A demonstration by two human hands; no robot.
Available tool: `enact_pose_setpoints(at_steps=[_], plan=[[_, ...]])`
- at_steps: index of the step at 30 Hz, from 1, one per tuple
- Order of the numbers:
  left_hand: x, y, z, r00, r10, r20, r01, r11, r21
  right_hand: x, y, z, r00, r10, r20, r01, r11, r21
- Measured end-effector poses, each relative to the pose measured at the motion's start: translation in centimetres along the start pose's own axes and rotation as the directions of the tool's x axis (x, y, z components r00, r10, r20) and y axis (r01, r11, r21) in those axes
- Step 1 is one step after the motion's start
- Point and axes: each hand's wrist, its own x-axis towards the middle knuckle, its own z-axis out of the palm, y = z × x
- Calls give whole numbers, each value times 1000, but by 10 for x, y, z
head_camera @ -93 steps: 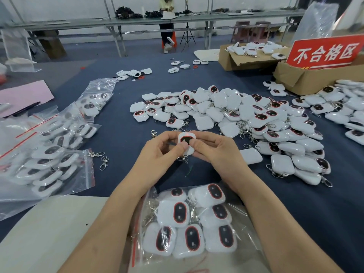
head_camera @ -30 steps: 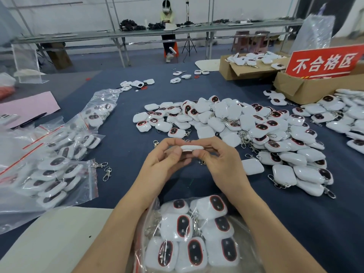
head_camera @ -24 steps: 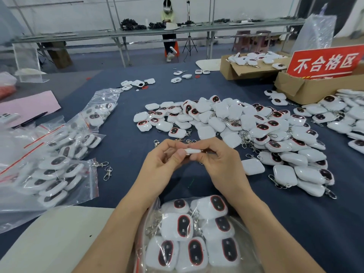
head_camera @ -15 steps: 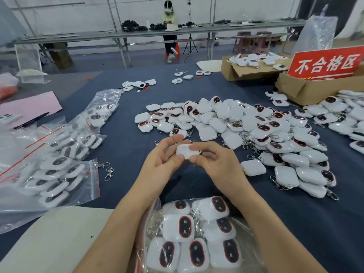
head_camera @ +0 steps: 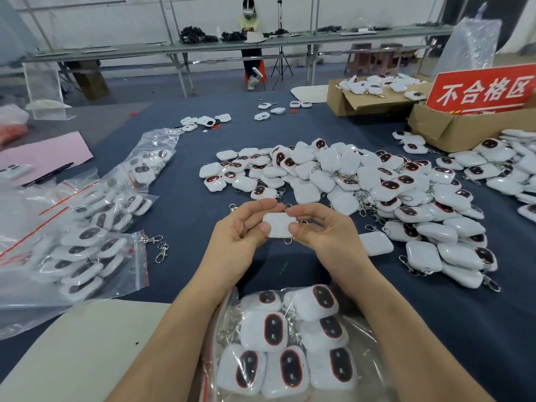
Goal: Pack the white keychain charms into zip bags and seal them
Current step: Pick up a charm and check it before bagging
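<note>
Head view, white charm now turned plain back up, edge-on a second ago, left hand and right hand pinching its ends, thumbs on top

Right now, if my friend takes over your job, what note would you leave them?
Left hand and right hand both pinch one white square plastic keychain charm, blank side up.
Near the wrists, a clear plastic zip bag holds several charms; seal unclear.
Done: filled clear bags lie at the left.
To do: the big loose pile of white charms ahead needs bagging and sealing.
</note>
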Motion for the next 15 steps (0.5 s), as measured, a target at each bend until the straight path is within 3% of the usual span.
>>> enact_pose_setpoints(at_steps=[5, 8, 11, 13, 15], plan=[[-1, 6, 2, 996, -62, -58, 57, 994, -91, 0, -8, 3, 999, -36, -39, 40, 993, 110], [-6, 21, 1, 995, 31, -91, -31, 1000, 6, -1, -24, 7, 997, -73, -23, 76, 990, 123], [-14, 47, -5, 970, 85, -228, -105, 991, -79, -3, -46, 14, 990, -125, 69, 129, 989, -71], [-25, 65, -18, 944, 64, -323, -153, 955, -256, -8, -59, 19, 981, -133, 145, 167, 951, -259], [-43, 77, -36, 929, -2, -370, -139, 925, -354, -18, -67, 26, 962, -117, 246, 196, 924, -328]])
